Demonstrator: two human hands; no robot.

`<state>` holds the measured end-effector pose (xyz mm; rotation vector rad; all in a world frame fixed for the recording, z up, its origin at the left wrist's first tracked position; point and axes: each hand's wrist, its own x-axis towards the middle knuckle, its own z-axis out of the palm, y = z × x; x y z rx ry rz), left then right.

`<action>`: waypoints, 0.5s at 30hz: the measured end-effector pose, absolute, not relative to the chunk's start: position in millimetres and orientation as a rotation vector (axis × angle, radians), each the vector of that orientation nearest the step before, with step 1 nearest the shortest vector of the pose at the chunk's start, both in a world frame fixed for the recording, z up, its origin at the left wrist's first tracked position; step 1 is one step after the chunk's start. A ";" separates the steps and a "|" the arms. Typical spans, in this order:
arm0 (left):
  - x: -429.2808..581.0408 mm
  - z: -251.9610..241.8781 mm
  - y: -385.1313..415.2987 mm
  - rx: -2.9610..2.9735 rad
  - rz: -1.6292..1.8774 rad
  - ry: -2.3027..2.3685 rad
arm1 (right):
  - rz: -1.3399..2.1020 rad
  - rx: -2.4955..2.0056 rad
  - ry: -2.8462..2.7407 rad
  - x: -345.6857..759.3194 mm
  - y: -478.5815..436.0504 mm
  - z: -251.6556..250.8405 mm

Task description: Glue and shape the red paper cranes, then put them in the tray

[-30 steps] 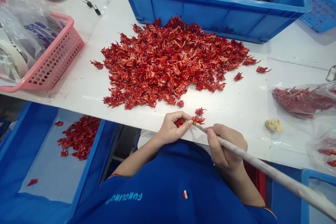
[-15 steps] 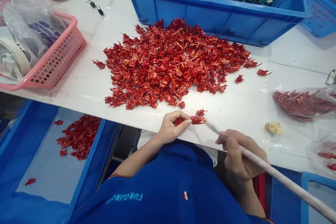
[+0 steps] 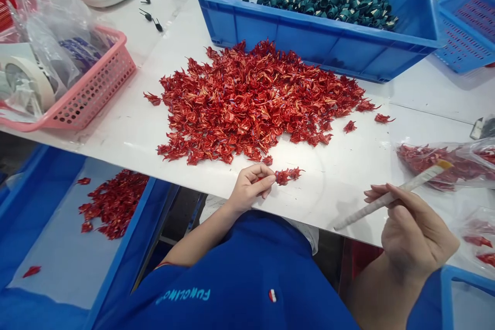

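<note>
My left hand [image 3: 249, 187] rests at the near edge of the white table [image 3: 127, 129], fingers pinched on a small red folded piece [image 3: 286, 175]. My right hand [image 3: 413, 229] is off to the right, closed round a long pale stick [image 3: 390, 197] whose tip points up and right, away from the piece. A big heap of red folded pieces [image 3: 255, 100] lies just beyond my left hand.
A blue crate [image 3: 320, 36] of dark green folded pieces stands behind the heap. A pink basket [image 3: 88, 93] with plastic bags and tape sits at left. Clear bags of red pieces [image 3: 444, 162] lie at right. A blue bin [image 3: 77, 247] below the table holds more red pieces.
My right hand has pulled the stick away from the red piece and swung it out to the right. My left hand still pinches the piece in the same place.
</note>
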<state>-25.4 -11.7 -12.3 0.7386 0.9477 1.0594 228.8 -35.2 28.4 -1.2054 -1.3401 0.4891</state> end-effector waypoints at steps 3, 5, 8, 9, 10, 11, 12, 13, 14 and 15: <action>-25.3 -12.7 -11.6 0.718 1.058 0.942 | 0.494 -1.511 -1.477 233.5 -34.2 19.2; -25.8 -13.3 -11.4 0.694 1.062 0.932 | 0.439 -1.692 -1.619 235.1 -32.7 7.6; -27.4 -13.2 -11.1 0.636 1.068 0.899 | 0.187 -1.786 -1.737 234.9 -29.3 -12.1; -28.2 -12.9 -11.0 0.612 1.072 0.881 | 0.095 -1.790 -1.764 233.9 -28.2 -17.4; -29.0 -12.6 -11.1 0.588 1.080 0.858 | 0.015 -1.785 -1.790 232.2 -27.3 -21.4; -29.8 -12.2 -11.2 0.564 1.092 0.833 | -0.053 -1.773 -1.815 229.4 -26.7 -23.9; -30.4 -12.0 -11.4 0.540 1.106 0.808 | -0.105 -1.755 -1.834 225.4 -26.2 -24.7; -31.0 -12.0 -11.7 0.519 1.119 0.784 | -0.143 -1.728 -1.841 220.0 -25.9 -24.1; -31.3 -12.1 -12.0 0.500 1.128 0.763 | -0.163 -1.693 -1.837 213.2 -25.6 -22.2; -31.4 -12.2 -12.4 0.483 1.132 0.747 | -0.160 -1.653 -1.826 205.1 -25.1 -19.6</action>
